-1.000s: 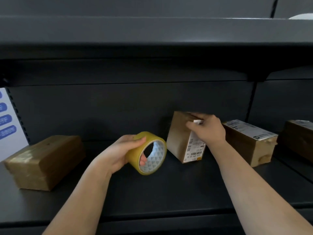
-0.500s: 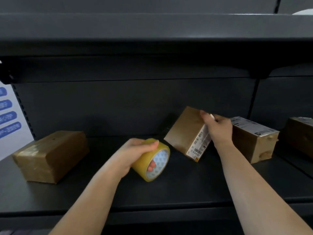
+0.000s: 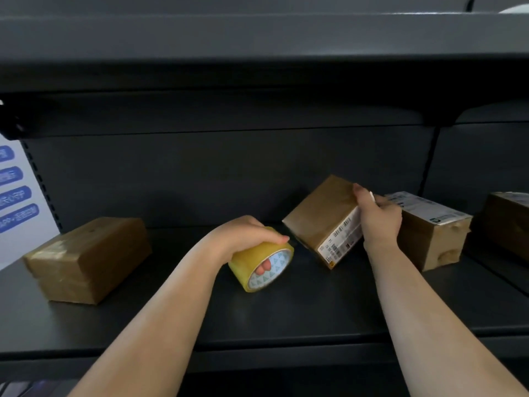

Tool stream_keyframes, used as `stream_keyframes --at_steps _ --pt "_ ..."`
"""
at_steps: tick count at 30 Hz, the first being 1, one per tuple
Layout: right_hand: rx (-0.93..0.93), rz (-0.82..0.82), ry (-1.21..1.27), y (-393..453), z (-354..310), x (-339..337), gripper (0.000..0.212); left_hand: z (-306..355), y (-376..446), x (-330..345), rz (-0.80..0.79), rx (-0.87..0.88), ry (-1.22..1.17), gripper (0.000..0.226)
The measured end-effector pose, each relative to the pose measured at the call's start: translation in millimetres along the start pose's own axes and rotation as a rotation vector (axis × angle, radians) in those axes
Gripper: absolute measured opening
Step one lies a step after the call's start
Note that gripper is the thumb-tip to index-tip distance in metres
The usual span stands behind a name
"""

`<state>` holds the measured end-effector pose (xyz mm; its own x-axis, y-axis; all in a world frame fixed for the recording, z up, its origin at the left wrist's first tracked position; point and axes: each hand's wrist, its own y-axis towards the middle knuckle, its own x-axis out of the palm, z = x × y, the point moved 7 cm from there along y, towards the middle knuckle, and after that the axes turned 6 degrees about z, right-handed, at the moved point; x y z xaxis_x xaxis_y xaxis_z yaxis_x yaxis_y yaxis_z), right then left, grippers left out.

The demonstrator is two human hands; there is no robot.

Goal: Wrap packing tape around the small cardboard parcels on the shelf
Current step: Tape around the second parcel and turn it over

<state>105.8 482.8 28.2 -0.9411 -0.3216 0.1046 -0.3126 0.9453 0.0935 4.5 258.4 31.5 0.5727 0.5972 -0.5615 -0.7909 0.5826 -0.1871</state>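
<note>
So the person's left hand (image 3: 243,239) is wrapped over the top of a yellow roll of packing tape (image 3: 262,266), thumb across the outer face and a fingertip poking through the core, so it's a proper grip on the roll. The roll sits low near the middle of the dark shelf (image 3: 286,316), open side facing near-right, and whether it actually touches the shelf is hard to say.

The right hand (image 3: 378,219) has hold of the small cardboard parcel (image 3: 323,216) right beside the roll, fingers curled over its upper right edge. That parcel is tipped up on its lower corner, leaning to the right, with a white barcode label (image 3: 342,239) on the face pointing near-right. The hand covers part of the label.

Just behind and to the right of that is a second parcel with a printed label (image 3: 426,224) on top, sitting flat, very close to the tilted one; can't tell if they touch. Further right, at the frame's edge, there's another brown parcel (image 3: 506,222), only partly in view. Way over on the left a brown taped parcel (image 3: 86,259) lies flat, well apart from the hands. A white sign with blue badges (image 3: 17,193) stands at the far left.
</note>
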Motion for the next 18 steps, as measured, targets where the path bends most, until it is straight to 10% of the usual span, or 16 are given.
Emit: stream_keyframes --at_steps 10,18 --pt "0.138 -0.006 0.07 1 23 -1 0.03 6 18 -1 -0.064 -0.057 0.234 0.042" --pt "-0.49 -0.02 -0.74 8 -14 2 0.036 3 22 -6 -0.082 -0.074 0.251 0.041"
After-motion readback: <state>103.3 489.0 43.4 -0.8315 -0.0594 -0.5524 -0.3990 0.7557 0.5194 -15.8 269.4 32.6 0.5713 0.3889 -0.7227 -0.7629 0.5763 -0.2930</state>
